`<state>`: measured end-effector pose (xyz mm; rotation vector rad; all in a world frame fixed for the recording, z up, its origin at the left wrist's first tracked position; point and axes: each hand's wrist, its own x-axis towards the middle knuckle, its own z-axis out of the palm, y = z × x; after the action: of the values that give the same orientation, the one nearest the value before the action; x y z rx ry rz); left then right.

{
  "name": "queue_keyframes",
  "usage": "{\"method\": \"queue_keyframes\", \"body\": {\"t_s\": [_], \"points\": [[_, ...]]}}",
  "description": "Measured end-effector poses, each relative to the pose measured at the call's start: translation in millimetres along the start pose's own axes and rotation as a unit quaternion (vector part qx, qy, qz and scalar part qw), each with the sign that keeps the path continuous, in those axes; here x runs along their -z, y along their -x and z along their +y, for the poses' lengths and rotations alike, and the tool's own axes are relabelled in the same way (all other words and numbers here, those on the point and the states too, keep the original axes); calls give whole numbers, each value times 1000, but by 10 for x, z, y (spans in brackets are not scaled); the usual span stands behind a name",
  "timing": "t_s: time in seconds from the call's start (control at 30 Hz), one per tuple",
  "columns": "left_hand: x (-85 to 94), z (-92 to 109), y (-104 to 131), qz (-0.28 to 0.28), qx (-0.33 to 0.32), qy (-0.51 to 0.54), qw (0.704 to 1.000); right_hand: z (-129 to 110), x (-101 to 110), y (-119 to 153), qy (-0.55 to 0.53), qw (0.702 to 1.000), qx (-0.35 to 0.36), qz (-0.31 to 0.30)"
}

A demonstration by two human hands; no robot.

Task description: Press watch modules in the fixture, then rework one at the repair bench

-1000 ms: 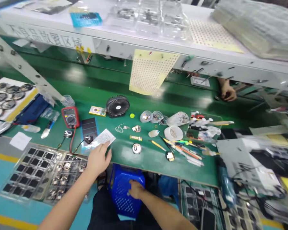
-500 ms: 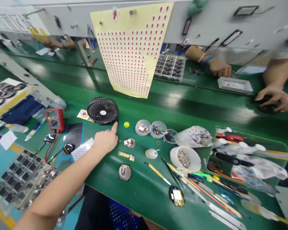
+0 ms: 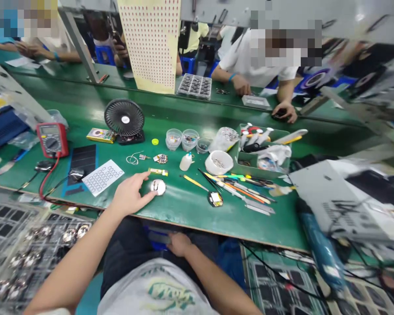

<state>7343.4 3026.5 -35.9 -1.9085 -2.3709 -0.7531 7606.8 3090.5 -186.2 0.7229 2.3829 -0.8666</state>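
My left hand [image 3: 133, 192] reaches over the green bench, thumb and forefinger spread. The thumb tip is at the edge of a round silver watch-like part [image 3: 158, 187]; whether it presses on it I cannot tell. Just beyond the fingertips lies a small yellow-edged strip [image 3: 158, 172]. Farther back are a small round circuit assembly [image 3: 160, 158] and a coiled white wire [image 3: 131, 158]. Below the bench edge, my right hand [image 3: 180, 244] rests by my lap, its fingers mostly hidden. A black round part with a white-labelled cell [image 3: 216, 199] lies to the right.
A black fan [image 3: 124, 118] stands at the back left, near a red multimeter [image 3: 52, 139]. Small tubs [image 3: 174, 139], a white bowl [image 3: 219, 162], a small bottle [image 3: 185, 162] and tweezers [image 3: 210, 179] sit right of centre. A grey machine [image 3: 335, 201] occupies the far right. Co-workers sit opposite.
My left hand has come back from the fan's base to the round silver part, its pointing finger now lower. The view has shifted, bringing my right hand into sight.
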Motion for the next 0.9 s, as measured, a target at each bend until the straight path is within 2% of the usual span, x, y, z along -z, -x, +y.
{"method": "queue_keyframes", "body": {"t_s": [0.07,0.17,0.27,0.37,0.43,0.53,0.7,0.9], "points": [[25,6,-24,-25,-10,6,1000,-19,71,304,-38,998,42,-2],[41,22,-38,-49,-26,9,998,-14,283,856,-96,989,101,60],[40,41,-45,-62,-30,5,998,19,561,1366,-128,968,107,187],[58,77,-43,-63,-25,-3,998,140,874,1622,-119,927,52,352],[80,103,-35,-61,-20,-8,998,250,1079,1611,-95,889,6,447],[106,124,-20,-57,-10,-9,998,351,1311,1424,-57,849,-37,523],[103,106,-10,-56,1,-4,998,310,1393,1133,-11,825,-75,560],[87,57,-17,-65,4,6,998,225,1326,1052,7,808,-92,582]]}}
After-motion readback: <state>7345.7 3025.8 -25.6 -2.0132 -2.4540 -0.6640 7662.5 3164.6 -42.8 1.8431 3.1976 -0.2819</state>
